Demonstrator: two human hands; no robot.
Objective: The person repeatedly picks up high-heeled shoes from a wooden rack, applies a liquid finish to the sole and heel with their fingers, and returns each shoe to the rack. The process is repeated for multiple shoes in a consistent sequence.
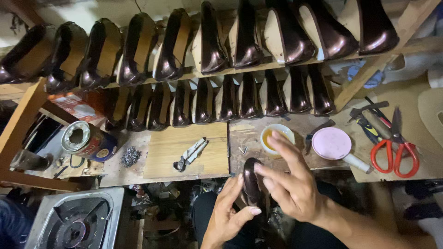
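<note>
Head view: both hands at a dark shoe, below the tabletop edge.

Left hand cups the dark brown shoe from the left, fingers open, thumb lying across below it; whether it truly grips, cannot tell. Right hand hovers spread just right of the shoe, fingers splayed, clamped on nothing. Shoe stands toe-up between the two hands, over the person's lap. On the tabletop: small cup of yellow glue behind the right hand, pink lid, red scissors, pincers, heap of nails, tin can. Two rack shelves above hold rows of glossy shoes.
</note>
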